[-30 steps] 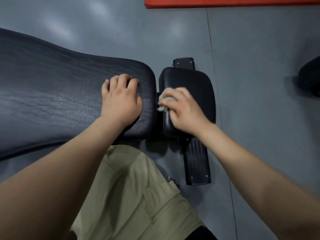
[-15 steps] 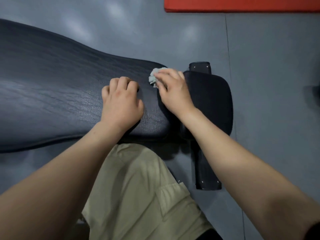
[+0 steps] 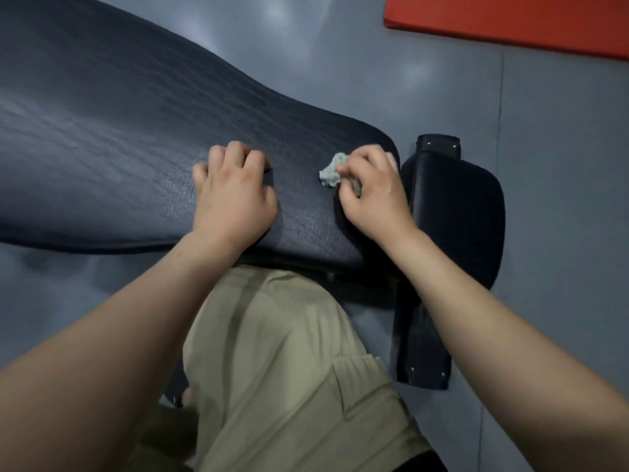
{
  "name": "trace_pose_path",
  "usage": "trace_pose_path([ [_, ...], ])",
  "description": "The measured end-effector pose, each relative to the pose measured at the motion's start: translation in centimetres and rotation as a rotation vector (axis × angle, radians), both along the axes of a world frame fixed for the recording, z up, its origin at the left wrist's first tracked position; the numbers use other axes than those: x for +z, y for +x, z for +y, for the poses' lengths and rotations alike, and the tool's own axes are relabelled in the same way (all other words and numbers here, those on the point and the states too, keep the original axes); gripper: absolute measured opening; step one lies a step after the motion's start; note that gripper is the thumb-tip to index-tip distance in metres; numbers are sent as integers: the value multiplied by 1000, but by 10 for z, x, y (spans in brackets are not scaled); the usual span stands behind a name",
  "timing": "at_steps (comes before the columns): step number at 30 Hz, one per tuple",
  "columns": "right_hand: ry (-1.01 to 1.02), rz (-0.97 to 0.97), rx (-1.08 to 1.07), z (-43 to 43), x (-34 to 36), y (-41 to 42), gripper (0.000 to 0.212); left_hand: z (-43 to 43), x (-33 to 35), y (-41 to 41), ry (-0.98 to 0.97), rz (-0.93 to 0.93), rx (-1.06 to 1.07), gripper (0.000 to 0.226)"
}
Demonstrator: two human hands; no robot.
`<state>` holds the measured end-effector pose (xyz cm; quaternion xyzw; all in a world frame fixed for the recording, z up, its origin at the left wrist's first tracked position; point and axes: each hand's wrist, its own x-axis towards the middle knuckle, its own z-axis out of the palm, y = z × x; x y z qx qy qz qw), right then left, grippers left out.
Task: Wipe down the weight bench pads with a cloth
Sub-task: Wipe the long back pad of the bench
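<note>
Right hand [image 3: 374, 195]: fingers curled, thumb and fingertips pinching a small crumpled pale grey-green cloth [image 3: 330, 173]. The cloth is a bunched wad with no flat face showing. It pokes out of the fingers toward the left hand and touches the pad surface.

Landmark is the long black grained-vinyl bench pad [image 3: 102, 131]. The cloth sits on its top, close to its rounded narrow end, nearer the far edge than the near one. The bench pad's long axis runs left-right across the view, wide at the left and tapering to that rounded end on the right. Its surface is creased with a dull sheen.

Left hand [image 3: 231, 195]: rests on the same pad just left of the cloth, apart from it, with fingers curled under and holding nothing.

Off the pad's narrow end, past a thin gap, is a shorter black vinyl seat pad [image 3: 456, 216], partly under the right wrist. A black flat base bar [image 3: 422, 352] runs crosswise to the pad axis, sticking out on both sides of the seat pad.

Under the pad's near edge is a leg in khaki fabric [image 3: 289, 352]. The grey floor [image 3: 544, 165] lies all round. A red mat [image 3: 510, 18] lies on the floor beyond the pad's narrow end, well apart.
</note>
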<state>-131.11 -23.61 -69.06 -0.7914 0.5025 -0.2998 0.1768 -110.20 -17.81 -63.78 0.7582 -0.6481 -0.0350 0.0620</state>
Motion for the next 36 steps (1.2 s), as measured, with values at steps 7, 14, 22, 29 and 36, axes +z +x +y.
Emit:
trace_pose_path([
  [7,66,-24,99,52,7,15,7,-4,0,16,-32,19,-31,28],
  [14,46,-73,133,-10,28,137,15,-19,13,91,-107,-39,-10,21],
  [22,205,-45,238,-9,77,254,15,25,65,193,19,195,289,31],
  [29,708,-83,454,35,201,343,24,84,165,262,58,908,745,41],
  [36,1006,-165,519,58,374,408,33,121,310,327,-73,1107,907,12],
])
